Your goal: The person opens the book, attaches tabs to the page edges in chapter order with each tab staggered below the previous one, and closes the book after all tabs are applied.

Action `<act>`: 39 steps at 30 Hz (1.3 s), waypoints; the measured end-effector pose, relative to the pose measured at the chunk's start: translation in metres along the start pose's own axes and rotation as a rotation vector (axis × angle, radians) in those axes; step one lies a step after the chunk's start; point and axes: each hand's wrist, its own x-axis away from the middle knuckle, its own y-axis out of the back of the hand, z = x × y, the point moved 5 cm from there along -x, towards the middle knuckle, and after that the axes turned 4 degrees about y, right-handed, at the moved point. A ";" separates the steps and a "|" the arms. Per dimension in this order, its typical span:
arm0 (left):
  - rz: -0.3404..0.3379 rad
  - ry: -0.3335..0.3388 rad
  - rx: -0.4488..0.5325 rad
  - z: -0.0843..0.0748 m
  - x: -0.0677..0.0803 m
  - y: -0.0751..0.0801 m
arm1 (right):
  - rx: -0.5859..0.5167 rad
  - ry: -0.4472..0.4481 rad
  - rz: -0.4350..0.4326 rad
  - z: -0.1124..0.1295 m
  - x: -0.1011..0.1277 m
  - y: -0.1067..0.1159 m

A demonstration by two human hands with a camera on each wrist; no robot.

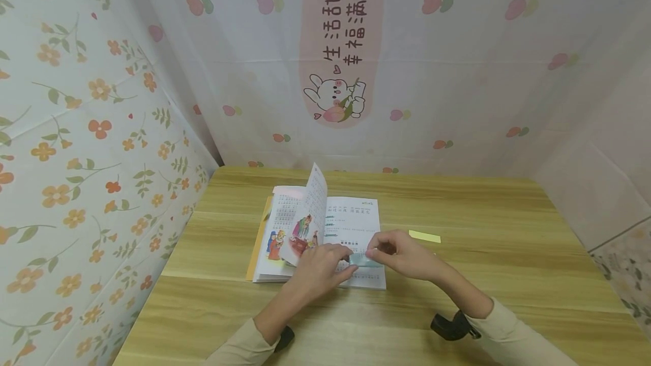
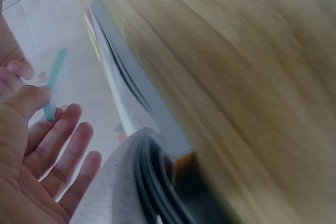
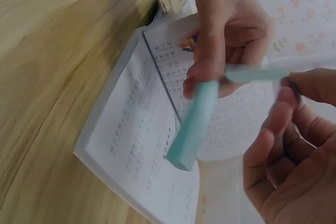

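An open picture book (image 1: 356,220) lies on the wooden table (image 1: 488,213), with one page (image 1: 311,213) standing upright. Over the book's lower right page my left hand (image 1: 322,267) pinches a pale teal sticky-note pad (image 1: 362,261) between thumb and forefinger. In the right wrist view the teal pad (image 3: 191,124) hangs tilted above the printed page (image 3: 136,145). My right hand (image 1: 399,253) pinches the far end of a teal sheet (image 3: 252,74) that leads off the pad's top. The left wrist view shows my left palm (image 2: 37,150), the teal pad (image 2: 55,80) edge-on, and the book's stacked pages (image 2: 136,93).
A yellow sticky note (image 1: 424,236) lies flat on the table just right of the book. Patterned fabric walls (image 1: 102,129) close in the table on the left, back and right. Bare wood stretches to the right and front of the book.
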 end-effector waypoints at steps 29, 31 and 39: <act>0.069 0.155 0.075 0.038 0.009 0.017 | -0.096 -0.007 -0.122 -0.016 0.021 0.031; 0.080 0.169 0.096 0.045 0.010 0.019 | -0.098 -0.002 -0.129 -0.018 0.022 0.032; 0.134 0.207 0.062 0.068 0.012 0.020 | -0.105 -0.010 -0.140 -0.021 0.025 0.036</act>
